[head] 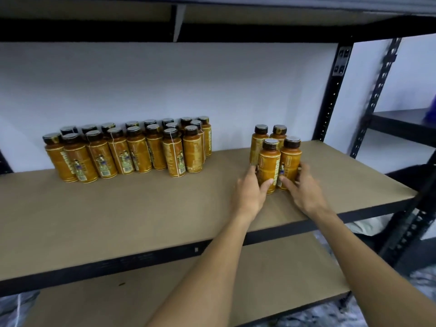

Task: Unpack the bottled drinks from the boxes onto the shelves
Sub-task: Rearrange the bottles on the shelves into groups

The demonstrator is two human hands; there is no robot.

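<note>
A small cluster of orange bottled drinks [274,156] with dark caps stands upright on the brown shelf board [141,208], right of centre. My left hand [251,192] grips the cluster's left front bottle, thumb across its label. My right hand [304,187] wraps the right front bottle from the other side. Both hands squeeze the cluster between them. A larger group of several identical bottles [127,149] stands in rows at the back left of the same shelf, apart from the cluster.
A black metal upright [335,90] and the dark shelf above [212,29] frame the bay. A lower brown shelf [165,291] lies beneath. Another dark rack [401,123] stands to the right. White wall behind the bottles.
</note>
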